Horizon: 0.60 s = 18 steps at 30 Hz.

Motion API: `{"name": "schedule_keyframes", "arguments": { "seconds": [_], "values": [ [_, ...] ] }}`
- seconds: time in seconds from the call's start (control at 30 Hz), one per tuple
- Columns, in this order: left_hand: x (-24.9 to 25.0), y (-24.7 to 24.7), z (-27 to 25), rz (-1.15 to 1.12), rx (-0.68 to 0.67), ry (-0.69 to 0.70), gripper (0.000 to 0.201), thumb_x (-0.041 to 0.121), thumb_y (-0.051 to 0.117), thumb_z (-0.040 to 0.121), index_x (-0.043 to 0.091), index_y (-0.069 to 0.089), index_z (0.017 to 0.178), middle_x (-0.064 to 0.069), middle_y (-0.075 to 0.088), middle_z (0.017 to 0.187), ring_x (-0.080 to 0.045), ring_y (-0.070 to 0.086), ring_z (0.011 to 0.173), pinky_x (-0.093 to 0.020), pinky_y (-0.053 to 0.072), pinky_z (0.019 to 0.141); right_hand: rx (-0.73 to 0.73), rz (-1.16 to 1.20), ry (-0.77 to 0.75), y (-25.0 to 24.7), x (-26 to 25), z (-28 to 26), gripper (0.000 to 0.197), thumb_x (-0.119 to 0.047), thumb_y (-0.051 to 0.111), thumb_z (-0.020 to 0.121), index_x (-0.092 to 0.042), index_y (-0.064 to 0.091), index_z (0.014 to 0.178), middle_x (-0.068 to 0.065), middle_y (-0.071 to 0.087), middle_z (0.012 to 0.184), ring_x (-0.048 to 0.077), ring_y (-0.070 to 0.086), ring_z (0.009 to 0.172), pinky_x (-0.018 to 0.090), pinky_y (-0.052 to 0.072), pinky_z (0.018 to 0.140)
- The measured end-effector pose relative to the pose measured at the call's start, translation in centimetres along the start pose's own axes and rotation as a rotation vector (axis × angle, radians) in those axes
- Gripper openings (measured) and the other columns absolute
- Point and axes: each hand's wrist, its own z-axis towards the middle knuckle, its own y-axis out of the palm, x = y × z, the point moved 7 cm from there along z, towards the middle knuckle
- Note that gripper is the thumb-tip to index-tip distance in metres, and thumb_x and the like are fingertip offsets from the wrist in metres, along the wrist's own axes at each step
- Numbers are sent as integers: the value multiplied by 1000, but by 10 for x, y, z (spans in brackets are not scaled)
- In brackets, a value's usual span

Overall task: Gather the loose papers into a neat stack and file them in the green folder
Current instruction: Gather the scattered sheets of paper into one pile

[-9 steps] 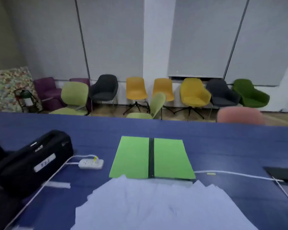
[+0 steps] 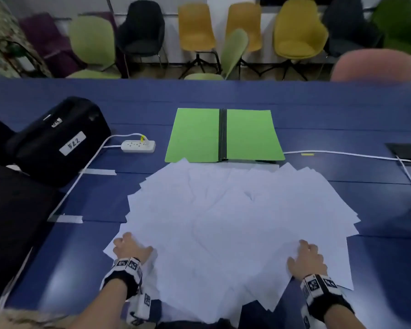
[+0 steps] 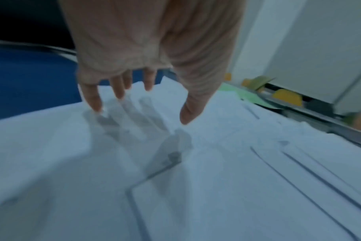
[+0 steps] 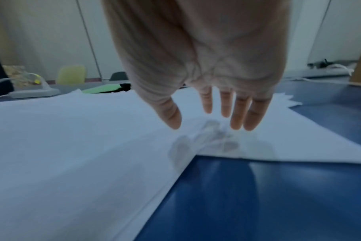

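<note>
Papers [image 2: 235, 217] are lying fanned out in a wide, loose sheaf on the blue table [image 2: 342, 119], just in front of the person, with the far edges of the sheets reaching up to and slightly overlapping the near edge of the green folder [image 2: 195, 134]. That folder is lying open and flat, its dark spine running away from the person, so it is sitting directly beyond the sheaf.

Both hands are hovering low at the near corners of the spread — the left hand [image 2: 131, 246] over the near-left corner, the right hand [image 2: 306, 257] over the near-right one, the bulk of the sheets lying between them and stretching away toward the folder. From the wrist views, the left hand's fingers [image 3: 93, 97] are hanging spread and slightly bent just above the paper, casting a shadow on it, and the right hand's fingers [image 4: 237, 114] are hanging straight and close together, also a little above the sheets; neither is gripping anything. Neither hand looks nearer; the sheaf is sitting about evenly between them, so the gathering will probably mean sweeping inward from both sides.

Compared with a moment ago, the head camera is tilting further down — the hands are now showing where only folder and papers were visible, and the sheets themselves are looking undisturbed.
</note>
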Motion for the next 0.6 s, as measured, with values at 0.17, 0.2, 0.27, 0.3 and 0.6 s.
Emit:
{"name": "schedule_keyframes", "arguments": {
  "seconds": [0.17,0.2,0.27,0.3,0.6],
  "values": [
    [-26,1,-17,-24,49,-255,98,41,62,76,3,8,149,-18,8,154,-38,21,141,-47,28,109,39,190,150,16,3,-4,74,-39,61,85,-6,28,142,19,32,140,38,40,123,47,41,96],
    [-26,3,-18,-41,49,-253,96,40,62,78,2,10,149,-17,9,153,-38,21,141,-47,28,108,37,262,131,17,0,-3,78,-37,63,84,-5,25,144,20,31,139,40,42,122,48,42,95],
    [-25,7,-20,-100,28,-260,90,35,68,78,0,19,144,-18,13,149,-39,30,135,-45,35,99,0,390,87,22,-5,0,81,-33,67,83,-5,22,146,22,30,140,43,47,120,46,43,94],
    [-22,9,-21,-126,19,-260,86,31,70,78,-1,21,142,-19,14,147,-40,36,130,-42,37,91,-25,412,72,25,-7,3,79,-32,67,83,-7,25,145,23,33,139,42,49,118,44,43,94],
    [-43,0,15,-131,97,-393,123,61,76,62,3,12,149,-26,23,145,-39,29,133,-51,29,106,21,167,103,3,-3,17,67,-43,65,81,-18,42,139,11,27,149,36,38,128,49,35,102]
  ]
}}
